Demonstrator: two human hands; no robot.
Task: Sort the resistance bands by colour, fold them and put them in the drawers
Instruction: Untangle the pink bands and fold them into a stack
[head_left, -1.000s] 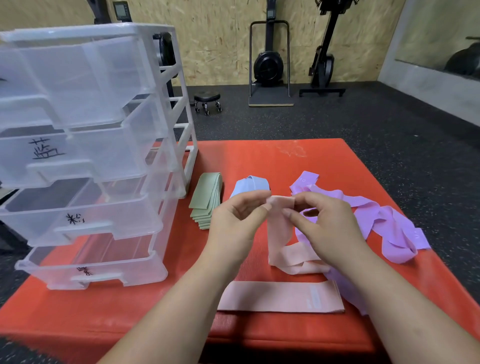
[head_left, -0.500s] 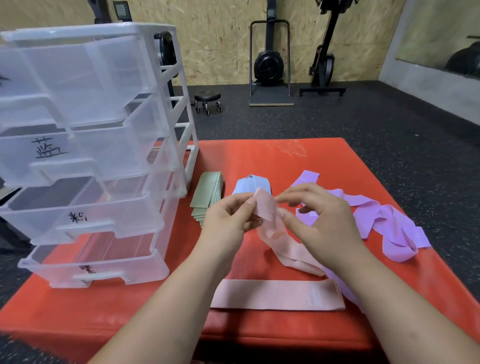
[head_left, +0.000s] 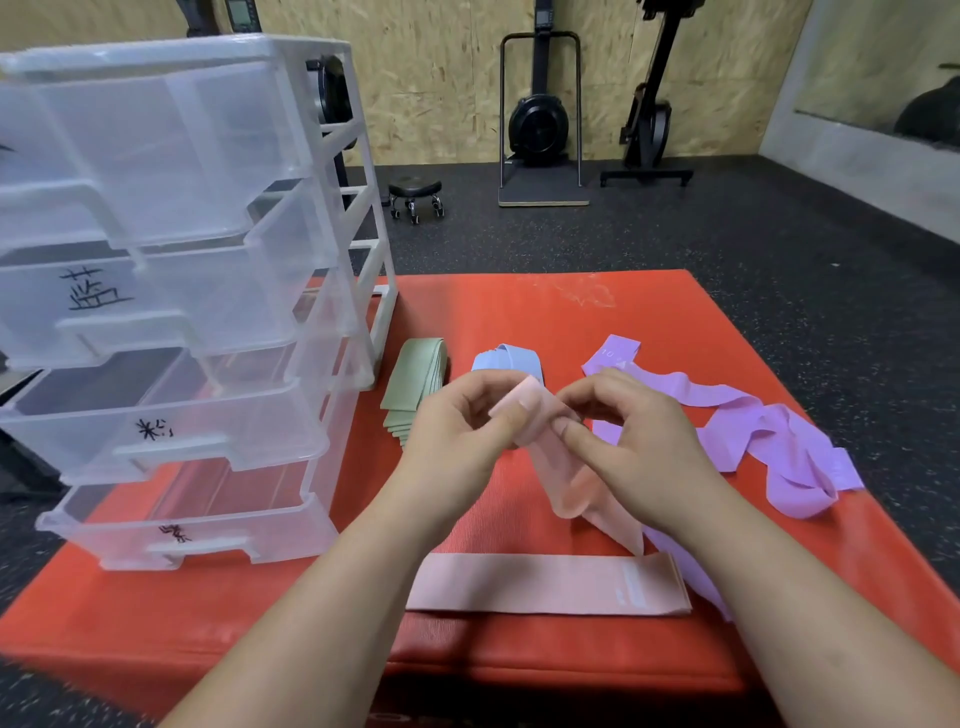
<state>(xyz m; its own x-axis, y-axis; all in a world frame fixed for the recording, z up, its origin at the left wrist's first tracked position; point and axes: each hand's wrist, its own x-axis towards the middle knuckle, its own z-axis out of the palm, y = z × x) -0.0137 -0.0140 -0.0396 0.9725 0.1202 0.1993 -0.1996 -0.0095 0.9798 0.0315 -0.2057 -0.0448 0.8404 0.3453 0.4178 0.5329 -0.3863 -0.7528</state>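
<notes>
Pinching one pink band (head_left: 566, 483) in each grip, the left hand (head_left: 457, 431) and right hand (head_left: 639, 441) fold it; green stack (head_left: 415, 384) and blue band (head_left: 509, 361) lie folded, purple bands (head_left: 769, 441) loose, drawers (head_left: 171, 291) seemingly empty.

This is a gym. An exercise machine with a round flywheel (head_left: 537, 124) and a second machine (head_left: 649, 122) stand against a chipboard wall (head_left: 441, 78) on a black speckled rubber floor (head_left: 727, 234). A wheeled stool (head_left: 415, 189) sits nearby, a mirror (head_left: 883, 78) lines the right wall, and resistance bands (head_left: 769, 431) lie on a red padded block (head_left: 519, 312).
</notes>
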